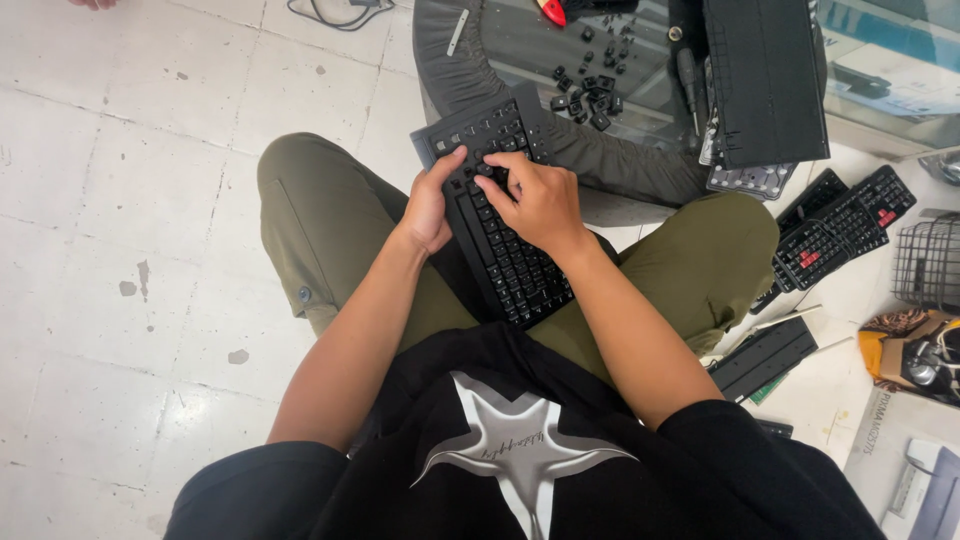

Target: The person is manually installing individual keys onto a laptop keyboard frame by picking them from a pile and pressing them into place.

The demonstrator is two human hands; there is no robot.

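A black keyboard [515, 270] lies lengthwise on my lap between my olive-trousered knees, its far end against a round glass table. Several keys are gone from its far end. My left hand [432, 203] grips the keyboard's left edge, thumb on top. My right hand [535, 198] rests on the keys with fingertips curled down on the far rows; whether it pinches a keycap I cannot tell. Loose black keycaps [592, 88] lie scattered on the glass table [470, 60].
On the table stand a dark flat keyboard housing [765, 75], a screwdriver [688, 85] and a red-handled tool [551, 10]. To the right on the white tile floor lie more keyboards [835, 235], a black strip [765, 357], a wire basket [928, 265] and boxes.
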